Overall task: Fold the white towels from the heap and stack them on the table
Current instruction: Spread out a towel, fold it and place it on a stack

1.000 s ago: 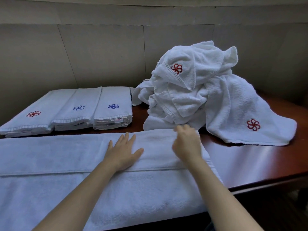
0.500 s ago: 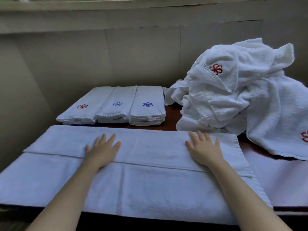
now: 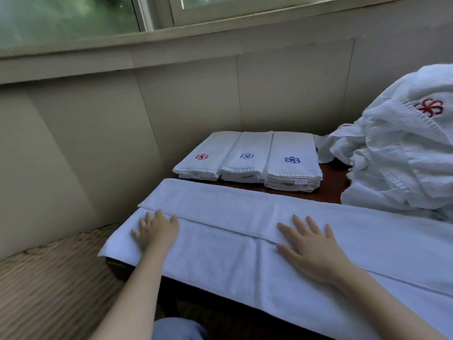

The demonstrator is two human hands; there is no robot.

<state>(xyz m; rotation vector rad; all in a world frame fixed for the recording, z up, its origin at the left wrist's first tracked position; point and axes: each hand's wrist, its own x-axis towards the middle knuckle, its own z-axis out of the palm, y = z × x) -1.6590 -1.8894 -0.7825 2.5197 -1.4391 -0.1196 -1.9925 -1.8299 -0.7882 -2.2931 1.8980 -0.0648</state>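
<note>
A long white towel [image 3: 232, 241] lies spread along the table's near edge, its far strip folded over toward me with the hem running across it. My left hand [image 3: 157, 231] presses flat near the towel's left end. My right hand [image 3: 311, 246] lies flat with spread fingers across the fold line near the middle. Three stacks of folded towels [image 3: 247, 159] with red and blue flower emblems sit side by side behind it. The heap of white towels [image 3: 402, 153] rises at the right, cut off by the frame edge.
The dark wooden table [image 3: 331, 173] shows between the stacks and the heap. A panelled wall and a window sill run behind it. A ribbed woven surface [image 3: 49, 278] lies lower at the left, beside the table's end.
Both hands have slid leftward along the folded towel, the left one reaching its left end. The view has swung left and up, bringing in the window and pushing the heap to the frame edge.
</note>
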